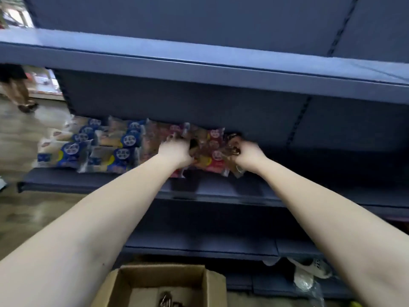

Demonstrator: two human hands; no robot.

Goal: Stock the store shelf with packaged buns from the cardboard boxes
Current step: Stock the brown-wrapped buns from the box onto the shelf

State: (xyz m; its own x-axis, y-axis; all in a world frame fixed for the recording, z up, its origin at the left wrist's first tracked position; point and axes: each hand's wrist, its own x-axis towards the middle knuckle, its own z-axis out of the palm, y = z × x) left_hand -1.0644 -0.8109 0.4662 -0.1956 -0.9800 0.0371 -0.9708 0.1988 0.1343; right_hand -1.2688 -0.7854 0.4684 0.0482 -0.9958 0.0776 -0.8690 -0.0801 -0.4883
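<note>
Both arms reach forward into a dark blue store shelf (93,180). The left hand (174,151) is curled around the near edge of a red bun pack (213,151) lying on the shelf board, fingers closed on the wrapper. The right hand (249,154) is closed on a clear-wrapped dark bun pack (232,142) just to the right of the red one; motion blur hides the exact finger positions. The two hands are near each other, with the red pack between them.

Left of the left hand, a row of blue-and-white bun packs (99,149) lies flat on the same board, stacked in overlapping layers and touching the red packs. Right of the right hand the board is bare. Above the hands runs another blue shelf board (199,65).

Below and nearer than the hands, between the forearms, sits an open cardboard box (163,282) with flaps up; something small and dark lies at its bottom, too blurred to identify. Below the right forearm, a white perforated shoe (314,268) and crumpled clear plastic (309,286) lie on the floor. Far left of the left hand, another person's legs (20,89) stand in the aisle.
</note>
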